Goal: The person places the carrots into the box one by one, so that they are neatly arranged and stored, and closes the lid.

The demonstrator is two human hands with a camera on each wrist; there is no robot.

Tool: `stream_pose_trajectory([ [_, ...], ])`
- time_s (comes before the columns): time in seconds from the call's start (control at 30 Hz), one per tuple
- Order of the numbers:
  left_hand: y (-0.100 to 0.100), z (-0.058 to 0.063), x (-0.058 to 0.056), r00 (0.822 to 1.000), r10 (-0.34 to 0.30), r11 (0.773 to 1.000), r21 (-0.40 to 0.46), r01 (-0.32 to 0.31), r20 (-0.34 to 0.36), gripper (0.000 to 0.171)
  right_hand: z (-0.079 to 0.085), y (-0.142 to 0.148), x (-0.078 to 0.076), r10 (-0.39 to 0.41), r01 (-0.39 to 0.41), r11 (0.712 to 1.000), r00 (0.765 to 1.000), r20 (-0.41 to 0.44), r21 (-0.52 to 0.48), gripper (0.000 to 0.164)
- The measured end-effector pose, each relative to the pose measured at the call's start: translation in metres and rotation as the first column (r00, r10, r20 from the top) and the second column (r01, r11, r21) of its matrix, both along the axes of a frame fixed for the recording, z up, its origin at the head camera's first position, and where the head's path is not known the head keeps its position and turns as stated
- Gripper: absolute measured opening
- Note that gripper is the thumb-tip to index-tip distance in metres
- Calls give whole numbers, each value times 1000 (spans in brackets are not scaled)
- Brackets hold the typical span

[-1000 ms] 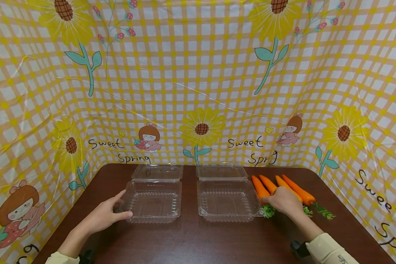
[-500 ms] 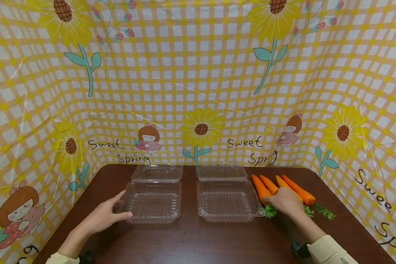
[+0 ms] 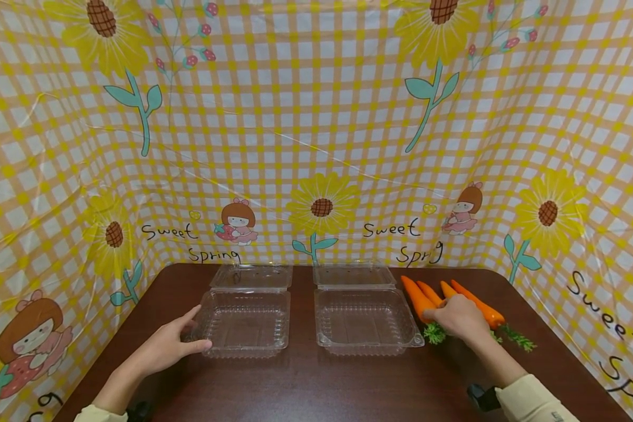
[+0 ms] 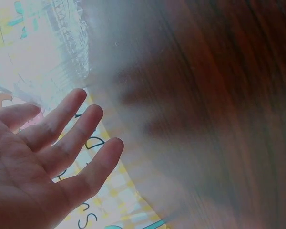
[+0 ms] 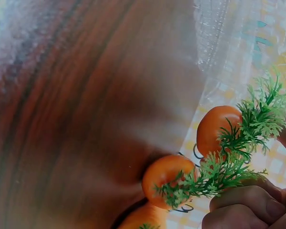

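Note:
In the head view my right hand [image 3: 460,319] pinches the leftmost orange carrot [image 3: 415,298] near its leafy green end. The other carrots [image 3: 482,308] lie close beside it, partly covered by the hand. The right wrist view shows curled fingers [image 5: 250,207] behind the green tops [image 5: 257,114], with rounded carrot ends [image 5: 169,176] near them. My left hand [image 3: 160,346] rests at the left side of a clear plastic clamshell box [image 3: 248,319], fingers spread and thumb at its front corner. In the left wrist view the left hand [image 4: 52,162] has relaxed fingers.
A second clear clamshell box [image 3: 366,319] stands just left of the carrots. Both lids [image 3: 353,274] lie folded back towards the checked cloth [image 3: 316,117], which surrounds the dark brown table [image 3: 306,387] at the back and sides.
My right hand and the leftmost carrot have shifted slightly; the carrot's tip has moved a little up and left in the head view. My left hand and both boxes have stayed put.

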State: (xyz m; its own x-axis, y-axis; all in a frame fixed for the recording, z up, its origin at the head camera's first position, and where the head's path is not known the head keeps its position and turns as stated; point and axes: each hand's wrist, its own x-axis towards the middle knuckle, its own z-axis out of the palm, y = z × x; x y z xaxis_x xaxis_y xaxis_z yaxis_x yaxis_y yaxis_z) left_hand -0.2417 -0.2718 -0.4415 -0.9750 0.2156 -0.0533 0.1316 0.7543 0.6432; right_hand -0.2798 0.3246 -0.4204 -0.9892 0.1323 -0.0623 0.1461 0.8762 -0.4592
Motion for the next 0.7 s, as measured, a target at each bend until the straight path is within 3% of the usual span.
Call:
stream_pose_trajectory([
  [0.27,-1,2,1,1000,-14,1000,-12,14,-7,96,9,1,1,22,-21,1000,999,-36,9,39],
  [0.7,1,3,1,1000,-4,1000,-8,4,3,98,27,5,5,-12,11,999,1000,-26,-41,34],
])
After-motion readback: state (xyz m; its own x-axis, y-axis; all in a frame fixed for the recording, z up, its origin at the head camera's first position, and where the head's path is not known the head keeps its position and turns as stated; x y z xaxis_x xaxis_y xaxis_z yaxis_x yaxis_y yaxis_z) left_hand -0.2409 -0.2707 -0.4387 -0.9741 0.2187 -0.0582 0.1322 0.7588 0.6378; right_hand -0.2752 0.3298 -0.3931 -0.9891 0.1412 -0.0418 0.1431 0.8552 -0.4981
